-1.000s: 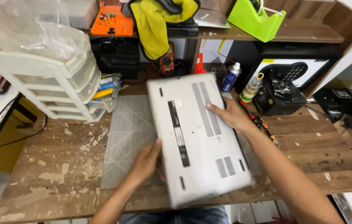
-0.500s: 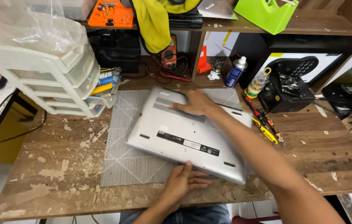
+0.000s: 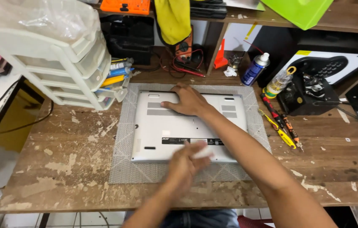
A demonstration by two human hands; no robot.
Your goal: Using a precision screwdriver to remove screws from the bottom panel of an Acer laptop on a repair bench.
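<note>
Two hands on upturned silver laptop (image 3: 187, 126), grey mat (image 3: 124, 169), wooden table (image 3: 60, 160): right hand (image 3: 187, 101) flat, open; left hand (image 3: 189, 160) blurred, grip unclear.

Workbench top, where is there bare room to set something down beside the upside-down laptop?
Bare wood lies left of the grey mat, below the drawer unit, and right of the mat, in front of the screwdrivers. It is crowded behind the laptop: spray can, bottle, cables.

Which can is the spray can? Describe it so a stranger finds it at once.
Start at the grey mat with the laptop on it. Past the mat's far right corner stands the spray can. Unlike the clear, yellow-capped bottle beside it, it is blue with a white cap.
</note>
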